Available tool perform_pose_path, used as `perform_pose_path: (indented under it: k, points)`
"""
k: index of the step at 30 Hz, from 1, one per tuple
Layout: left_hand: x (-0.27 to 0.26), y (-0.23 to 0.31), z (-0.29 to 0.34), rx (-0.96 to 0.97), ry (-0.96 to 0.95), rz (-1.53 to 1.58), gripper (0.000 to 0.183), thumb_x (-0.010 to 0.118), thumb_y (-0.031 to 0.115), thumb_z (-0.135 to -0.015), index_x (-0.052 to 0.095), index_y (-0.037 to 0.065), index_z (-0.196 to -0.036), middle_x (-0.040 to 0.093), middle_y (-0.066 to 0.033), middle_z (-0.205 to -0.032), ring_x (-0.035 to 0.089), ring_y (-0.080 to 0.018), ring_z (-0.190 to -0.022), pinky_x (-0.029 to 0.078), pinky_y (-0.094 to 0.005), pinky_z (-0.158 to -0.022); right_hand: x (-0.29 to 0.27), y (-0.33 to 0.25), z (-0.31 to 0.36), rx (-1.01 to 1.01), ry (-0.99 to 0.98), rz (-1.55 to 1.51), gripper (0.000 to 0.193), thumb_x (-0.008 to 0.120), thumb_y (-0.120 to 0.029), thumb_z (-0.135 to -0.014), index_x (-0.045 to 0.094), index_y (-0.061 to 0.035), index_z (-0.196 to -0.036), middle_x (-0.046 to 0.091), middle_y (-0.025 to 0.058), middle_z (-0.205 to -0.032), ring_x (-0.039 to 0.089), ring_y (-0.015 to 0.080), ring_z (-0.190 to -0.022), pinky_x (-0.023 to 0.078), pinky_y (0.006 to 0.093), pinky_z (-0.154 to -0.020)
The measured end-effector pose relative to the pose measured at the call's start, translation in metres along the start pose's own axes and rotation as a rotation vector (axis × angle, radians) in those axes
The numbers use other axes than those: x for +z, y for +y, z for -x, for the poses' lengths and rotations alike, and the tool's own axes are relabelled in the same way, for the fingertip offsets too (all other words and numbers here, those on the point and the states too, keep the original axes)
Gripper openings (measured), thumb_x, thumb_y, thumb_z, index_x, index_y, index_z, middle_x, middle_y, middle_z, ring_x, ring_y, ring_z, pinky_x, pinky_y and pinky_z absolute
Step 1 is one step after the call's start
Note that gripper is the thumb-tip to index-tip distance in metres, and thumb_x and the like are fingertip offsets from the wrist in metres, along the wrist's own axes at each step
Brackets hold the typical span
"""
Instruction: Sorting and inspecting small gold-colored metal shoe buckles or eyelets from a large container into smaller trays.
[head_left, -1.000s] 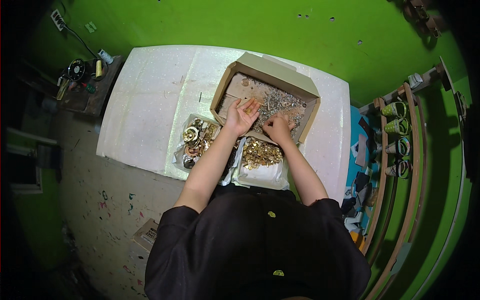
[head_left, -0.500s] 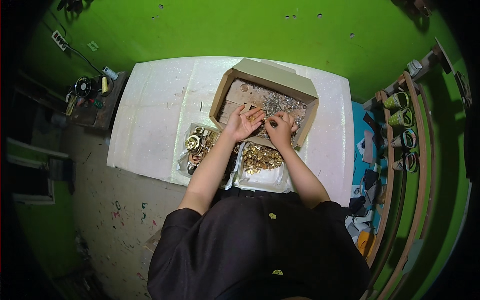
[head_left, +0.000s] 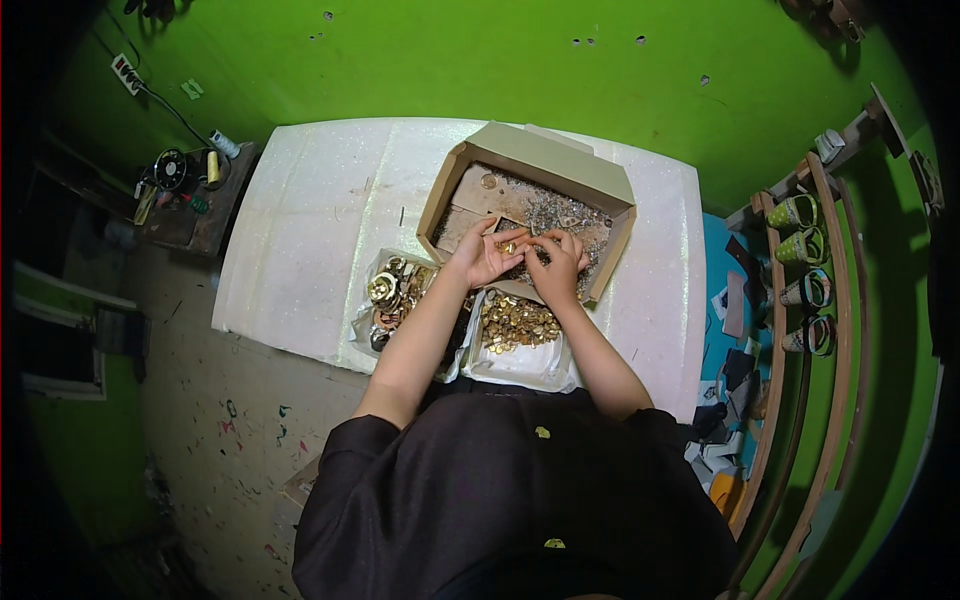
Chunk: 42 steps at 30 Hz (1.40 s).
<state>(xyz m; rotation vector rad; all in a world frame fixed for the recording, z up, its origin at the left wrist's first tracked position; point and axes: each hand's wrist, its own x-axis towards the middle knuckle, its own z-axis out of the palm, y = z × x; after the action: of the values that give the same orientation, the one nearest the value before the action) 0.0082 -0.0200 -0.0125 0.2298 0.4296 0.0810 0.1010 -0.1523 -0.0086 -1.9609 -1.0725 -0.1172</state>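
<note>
My left hand (head_left: 479, 258) is palm up over the cardboard box (head_left: 540, 158), its fingers stretched to the right. Small gold-coloured metal pieces (head_left: 510, 248) lie on those fingers. Against its fingertips my right hand (head_left: 561, 262) is closed in a pinch; whatever it grips is too small to make out. Beneath both hands, the box holds a loose spread of small silvery metal bits (head_left: 570, 212) and a small open frame, partly covered. Just in front of the box, a white tray (head_left: 530, 366) contains a heap of gold-coloured pieces (head_left: 517, 322).
Left of the white tray, partly behind my left forearm, a second lined tray (head_left: 362, 325) holds larger gold and dark metal parts. All these rest on a white sparkly table (head_left: 300, 230). Thread spools (head_left: 212, 167) stand on a side table; sandals (head_left: 800, 246) hang on a wooden rack at right.
My right hand has come closer to my left, its fingertips now meeting the left fingers. The left fingers have curled slightly, and the gold pieces on them show more plainly.
</note>
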Motion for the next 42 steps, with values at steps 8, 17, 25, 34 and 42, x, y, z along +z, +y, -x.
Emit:
perform_pose_path:
  k: [8,17,25,34,42]
  points:
    - [-0.006,0.001,-0.004,-0.029,-0.075,-0.048,0.059,0.028,0.041,-0.091,0.046,-0.010,-0.111,0.056,-0.0182,-0.093,0.060,-0.0272,-0.079,0.051,-0.0334,-0.074,-0.007,-0.009,-0.002,-0.095,-0.097,0.089,0.019,0.065,-0.023,-0.065,0.066,-0.0170,-0.083,0.052,0.0029,-0.100,0.040,0.0232,-0.103,0.022,0.0405,-0.084]
    - [0.009,-0.002,0.002,0.015,0.058,-0.038,0.059,0.025,0.042,-0.091,0.050,-0.010,-0.107,0.058,-0.0173,-0.089,0.059,-0.0293,-0.078,0.049,-0.0361,-0.078,-0.004,-0.008,-0.002,-0.081,-0.083,0.081,0.025,0.064,-0.022,-0.067,0.064,-0.0187,-0.091,0.052,0.0035,-0.100,0.041,0.0240,-0.102,0.022,0.0413,-0.084]
    - [0.003,-0.003,-0.004,-0.010,0.040,-0.050,0.056,0.026,0.040,-0.090,0.051,-0.009,-0.104,0.057,-0.0147,-0.083,0.059,-0.0300,-0.077,0.050,-0.0376,-0.075,-0.005,-0.006,0.000,-0.095,-0.076,0.076,0.025,0.063,-0.022,-0.069,0.064,-0.0189,-0.093,0.052,0.0049,-0.100,0.041,0.0244,-0.102,0.022,0.0410,-0.085]
    - [-0.008,0.003,-0.005,-0.045,-0.034,0.007,0.051,0.029,0.036,-0.090,0.048,-0.007,-0.109,0.058,-0.0159,-0.090,0.060,-0.0271,-0.076,0.052,-0.0352,-0.071,-0.010,-0.018,-0.006,-0.216,-0.144,0.055,0.031,0.064,-0.025,-0.071,0.061,-0.0174,-0.101,0.050,0.0068,-0.105,0.041,0.0253,-0.103,0.024,0.0392,-0.085]
    - [-0.017,0.005,-0.004,0.061,-0.008,0.096,0.035,0.037,0.023,-0.089,0.047,-0.002,-0.112,0.058,-0.0114,-0.095,0.061,-0.0216,-0.082,0.051,-0.0374,-0.077,-0.001,0.014,-0.013,0.108,0.126,-0.135,0.028,0.057,-0.019,-0.078,0.056,-0.0112,-0.105,0.048,0.0093,-0.108,0.038,0.0264,-0.105,0.026,0.0419,-0.090]
